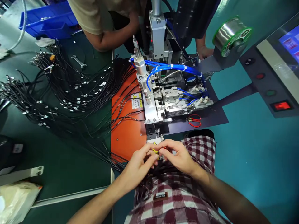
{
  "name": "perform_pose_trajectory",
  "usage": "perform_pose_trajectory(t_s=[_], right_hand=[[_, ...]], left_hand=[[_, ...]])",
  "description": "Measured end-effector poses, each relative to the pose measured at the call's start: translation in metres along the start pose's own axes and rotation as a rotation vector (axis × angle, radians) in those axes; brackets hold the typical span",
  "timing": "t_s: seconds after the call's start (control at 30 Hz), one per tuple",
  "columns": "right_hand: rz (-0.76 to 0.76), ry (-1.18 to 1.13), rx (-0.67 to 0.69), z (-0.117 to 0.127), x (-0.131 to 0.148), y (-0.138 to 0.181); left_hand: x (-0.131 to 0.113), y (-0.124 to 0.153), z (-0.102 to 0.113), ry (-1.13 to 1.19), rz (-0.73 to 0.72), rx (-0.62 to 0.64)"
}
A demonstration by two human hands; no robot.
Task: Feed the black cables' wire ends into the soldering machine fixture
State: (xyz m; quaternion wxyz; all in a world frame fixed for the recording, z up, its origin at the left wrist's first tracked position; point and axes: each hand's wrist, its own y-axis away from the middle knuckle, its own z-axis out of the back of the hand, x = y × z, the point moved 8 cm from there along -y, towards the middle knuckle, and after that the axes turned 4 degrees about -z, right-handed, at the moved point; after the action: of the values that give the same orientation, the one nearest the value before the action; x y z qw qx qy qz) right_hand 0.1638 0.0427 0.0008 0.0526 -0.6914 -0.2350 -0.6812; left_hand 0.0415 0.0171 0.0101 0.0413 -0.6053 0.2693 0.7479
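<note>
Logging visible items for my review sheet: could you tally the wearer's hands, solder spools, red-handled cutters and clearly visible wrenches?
Wearer's hands: 2 (left hand, right hand)
Solder spool: 1
Red cutters: 1
Wrench: 1
Total: 5

Covered in the middle, cut at the edges
The left hand point(140, 161) and right hand point(178, 155) hide most of a yellow patch point(155, 151) between them; whether it is a held part or a marking cannot be told. The far edge cuts off a co-worker point(87, 15), the right edge the screen point(290, 46), the left edge the cables point(14, 93) and bag point(20, 202). The label point(136, 101) bears print too small to read; the red display point(282, 106) is blurred.
</note>
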Motion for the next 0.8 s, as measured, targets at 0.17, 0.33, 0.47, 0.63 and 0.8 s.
perform_pose_trajectory(t_s=[0.17,0.33,0.47,0.63,0.8], right_hand=[[0.011,-0.024,-0.174,0.030,0.007,-0.004],[0.036,-0.018,-0.252,0.040,0.016,0.000],[-0.097,-0.207,-0.158,0.031,0.001,-0.008],[-0.161,-0.246,-0.107,0.027,-0.006,-0.011],[-0.139,-0.119,-0.189,0.034,0.000,-0.001]], left_hand=[[-0.006,-0.020,0.009,0.139,0.004,-0.069],[-0.007,-0.025,0.011,0.135,0.018,-0.117],[-0.004,-0.026,0.009,0.101,0.026,-0.108],[-0.005,-0.024,0.008,0.043,-0.002,-0.101],[-0.015,-0.022,0.012,-0.086,-0.091,-0.171]])
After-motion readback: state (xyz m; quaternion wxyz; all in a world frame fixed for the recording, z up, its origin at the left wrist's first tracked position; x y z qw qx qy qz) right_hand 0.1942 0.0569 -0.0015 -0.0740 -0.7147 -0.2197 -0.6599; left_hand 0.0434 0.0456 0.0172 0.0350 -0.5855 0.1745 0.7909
